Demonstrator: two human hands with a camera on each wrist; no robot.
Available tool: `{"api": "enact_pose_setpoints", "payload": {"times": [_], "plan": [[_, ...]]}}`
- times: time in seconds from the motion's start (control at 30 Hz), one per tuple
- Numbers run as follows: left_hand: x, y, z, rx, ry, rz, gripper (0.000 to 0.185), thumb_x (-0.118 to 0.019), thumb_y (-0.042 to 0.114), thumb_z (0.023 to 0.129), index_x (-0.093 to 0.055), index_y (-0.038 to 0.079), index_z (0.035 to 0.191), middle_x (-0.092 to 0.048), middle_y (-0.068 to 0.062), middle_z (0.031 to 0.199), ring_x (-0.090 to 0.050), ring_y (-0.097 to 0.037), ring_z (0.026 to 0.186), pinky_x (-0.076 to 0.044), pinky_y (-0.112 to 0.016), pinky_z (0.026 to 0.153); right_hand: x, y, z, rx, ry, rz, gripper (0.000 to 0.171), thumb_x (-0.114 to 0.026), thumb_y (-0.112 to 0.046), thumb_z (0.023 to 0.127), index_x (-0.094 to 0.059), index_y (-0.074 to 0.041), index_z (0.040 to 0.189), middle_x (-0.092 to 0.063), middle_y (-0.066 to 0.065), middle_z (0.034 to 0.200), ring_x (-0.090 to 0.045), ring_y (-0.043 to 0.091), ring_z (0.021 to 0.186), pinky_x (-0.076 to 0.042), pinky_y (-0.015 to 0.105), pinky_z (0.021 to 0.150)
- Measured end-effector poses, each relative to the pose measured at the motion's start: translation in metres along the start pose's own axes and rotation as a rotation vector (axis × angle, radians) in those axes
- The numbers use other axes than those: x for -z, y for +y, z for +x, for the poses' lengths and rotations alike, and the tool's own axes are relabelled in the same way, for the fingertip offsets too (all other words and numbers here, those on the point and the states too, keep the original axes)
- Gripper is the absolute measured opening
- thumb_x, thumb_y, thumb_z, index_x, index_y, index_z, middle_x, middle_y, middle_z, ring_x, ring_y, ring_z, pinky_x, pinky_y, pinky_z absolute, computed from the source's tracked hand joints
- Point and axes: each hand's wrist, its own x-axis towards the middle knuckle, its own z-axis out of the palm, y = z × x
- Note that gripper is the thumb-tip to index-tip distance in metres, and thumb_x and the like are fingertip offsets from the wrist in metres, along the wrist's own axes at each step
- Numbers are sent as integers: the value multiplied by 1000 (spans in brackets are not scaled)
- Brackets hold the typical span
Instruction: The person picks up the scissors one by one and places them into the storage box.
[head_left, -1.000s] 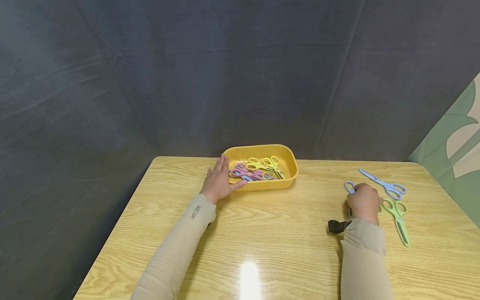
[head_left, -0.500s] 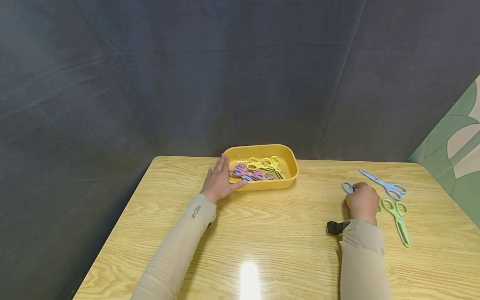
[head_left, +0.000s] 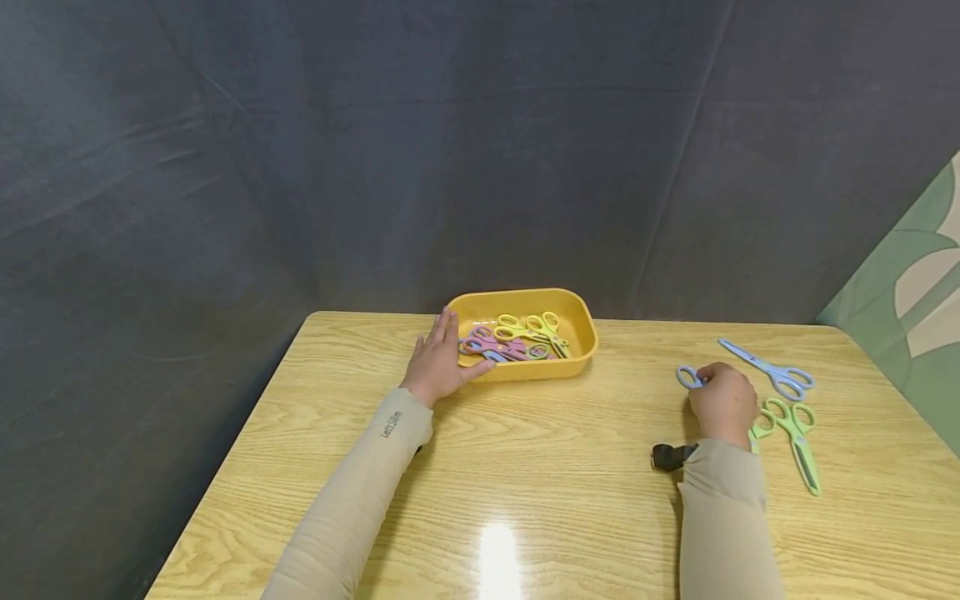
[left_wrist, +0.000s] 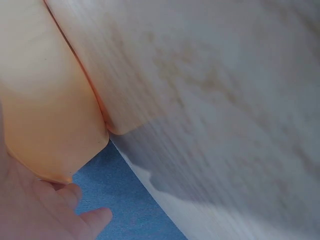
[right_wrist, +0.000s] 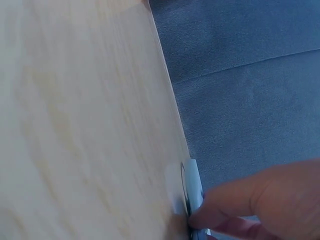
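My left hand (head_left: 437, 360) rests with straight fingers against the left wall of a yellow tray (head_left: 581, 352) that holds several pink, yellow and blue scissors (head_left: 513, 339). In the left wrist view the tray's wall (left_wrist: 45, 100) fills the left side, with my fingers (left_wrist: 75, 220) below it. My right hand (head_left: 723, 402) grips a blue pair of scissors (head_left: 686, 377) on the table; only one handle loop shows past the fingers. The right wrist view shows the fingers (right_wrist: 235, 205) pinching that blue handle (right_wrist: 190, 195).
A second blue pair of scissors (head_left: 772, 369) and two green pairs (head_left: 797, 433) lie on the wooden table (head_left: 555, 467) right of my right hand. A dark cloth backdrop (head_left: 375, 150) stands behind the table. A black wrist strap (head_left: 669, 455) shows at my right sleeve.
My right hand has slid slightly left with the blue scissors, away from the green pairs. The left hand and tray have not moved.
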Motion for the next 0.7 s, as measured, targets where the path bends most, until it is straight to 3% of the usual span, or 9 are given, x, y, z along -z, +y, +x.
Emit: {"api": "enact_pose_setpoints", "payload": {"times": [0.27, 0.7], "plan": [[-1, -1, 1, -3, 3, -6, 116, -58, 74, 88, -5, 2, 162, 1, -14, 170, -4, -28, 156, -12, -58, 122, 0, -1, -1, 46, 21, 39, 30, -61, 1, 87, -66, 13, 114, -66, 34, 104, -61, 50, 85, -46, 52, 66], [0, 0, 0, 5, -9, 0, 116, -57, 75, 88, -4, 3, 162, 1, -13, 170, -5, -29, 156, -12, -58, 122, 4, -13, 0, 33, 26, 111, 35, -64, -2, 90, -65, 12, 122, -64, 33, 118, -59, 51, 104, -46, 59, 88]]}}
